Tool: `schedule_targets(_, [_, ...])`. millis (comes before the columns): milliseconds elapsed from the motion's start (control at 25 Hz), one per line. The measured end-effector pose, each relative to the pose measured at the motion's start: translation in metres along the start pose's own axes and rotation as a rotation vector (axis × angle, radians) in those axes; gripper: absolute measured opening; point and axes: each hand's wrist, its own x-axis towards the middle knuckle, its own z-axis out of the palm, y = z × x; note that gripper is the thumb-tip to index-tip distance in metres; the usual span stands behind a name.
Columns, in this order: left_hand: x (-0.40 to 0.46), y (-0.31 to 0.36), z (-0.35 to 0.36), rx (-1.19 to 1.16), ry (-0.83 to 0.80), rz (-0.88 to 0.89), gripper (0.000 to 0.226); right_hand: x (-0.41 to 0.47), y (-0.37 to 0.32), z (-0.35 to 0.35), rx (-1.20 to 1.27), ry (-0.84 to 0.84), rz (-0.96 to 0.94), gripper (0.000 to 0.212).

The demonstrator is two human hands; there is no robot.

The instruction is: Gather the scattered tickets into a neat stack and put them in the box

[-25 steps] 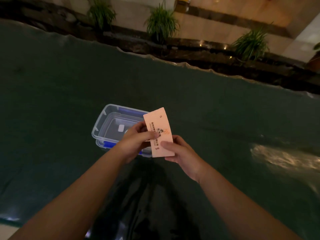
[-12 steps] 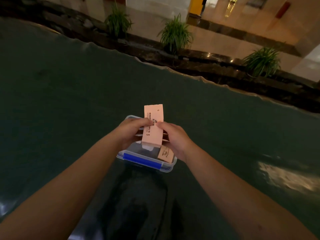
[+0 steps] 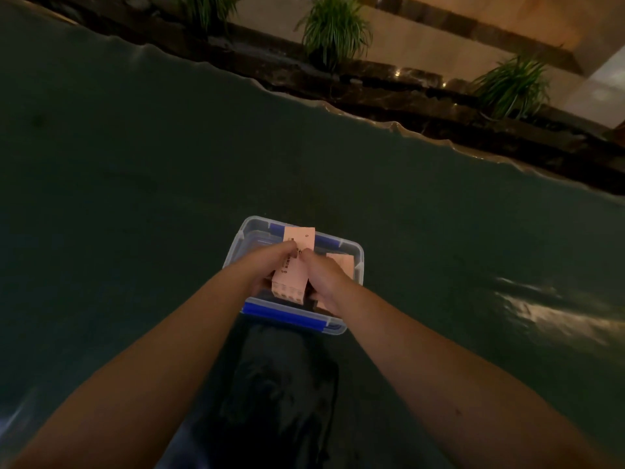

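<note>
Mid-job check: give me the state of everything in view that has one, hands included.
Left hand: closed on the ticket stack, over the box.
Right hand: closed on the same stack.
Ticket stack: pink, tilted, held above the box interior, not yet released.
Box: clear plastic, no lid on, blue latches, sitting on the dark table.
Loose ticket: pink, in the box beyond the right hand.
Table: no tickets showing on it.
</note>
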Motion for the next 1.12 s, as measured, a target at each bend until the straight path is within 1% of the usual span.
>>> schedule_targets(80, [0.007, -0.006, 0.004, -0.011, 0.023, -0.028, 0.026, 0.008, 0.003, 0.005, -0.04, 0.025, 0.024, 0.038])
schedule_targets(200, [0.018, -0.013, 0.009, 0.085, 0.073, -0.012, 0.024, 0.016, 0.007, 0.009, -0.079, 0.054, 0.056, 0.041])
schedule_targets(480, [0.035, -0.019, 0.015, 0.311, 0.254, 0.03, 0.017, 0.016, 0.007, 0.01, -0.153, 0.082, 0.04, 0.032])
schedule_targets(560, [0.035, -0.019, 0.014, 0.318, 0.268, 0.047, 0.013, 0.014, 0.007, 0.012, -0.157, 0.072, 0.036, 0.033])
schedule_targets(680, [0.029, -0.018, 0.011, 0.346, 0.248, 0.087, 0.009, 0.009, 0.008, 0.012, -0.194, 0.081, 0.021, 0.034])
schedule_targets(760, [0.019, -0.016, 0.008, 0.431, 0.254, 0.146, 0.009, 0.002, 0.01, 0.008, -0.269, 0.102, -0.003, 0.033])
schedule_targets(840, [-0.001, -0.012, 0.006, 0.53, 0.278, 0.235, 0.014, -0.014, 0.011, -0.002, -0.319, 0.085, -0.073, 0.029])
schedule_targets(880, [-0.013, -0.009, 0.005, 0.587, 0.276, 0.297, 0.019, -0.021, 0.012, -0.01, -0.338, 0.069, -0.132, 0.024])
schedule_targets(960, [-0.042, -0.003, 0.009, 0.694, 0.25, 0.408, 0.038, -0.041, 0.014, -0.03, -0.383, 0.063, -0.242, 0.01])
schedule_targets(1000, [-0.061, 0.001, 0.014, 0.735, 0.246, 0.45, 0.044, -0.059, 0.014, -0.041, -0.408, 0.055, -0.288, 0.008])
schedule_targets(1120, [-0.115, 0.019, 0.038, 0.874, 0.23, 0.603, 0.045, -0.106, 0.011, -0.08, -0.505, 0.051, -0.408, 0.006])
